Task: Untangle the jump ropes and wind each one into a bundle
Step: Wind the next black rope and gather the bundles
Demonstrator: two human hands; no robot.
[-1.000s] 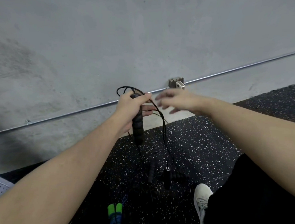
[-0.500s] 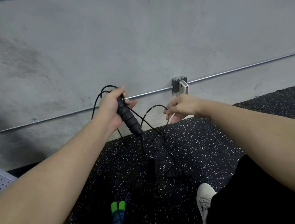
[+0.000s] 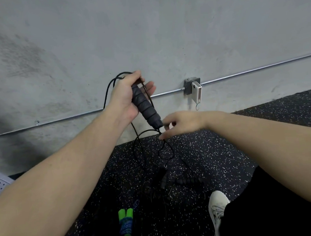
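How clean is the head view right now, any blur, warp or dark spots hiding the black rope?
Head view: even, dim light with no glare. Wide-angle warp bows the wall pipe. The right hand is slightly motion-blurred at the fingertips; the left hand and its black handle are sharp. The black rope shows against the wall but fades into the dark speckled floor.

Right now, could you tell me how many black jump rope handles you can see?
3: one gripped upright in the left hand at, and two lying on the speckled floor at and. More may hide in the tangle.
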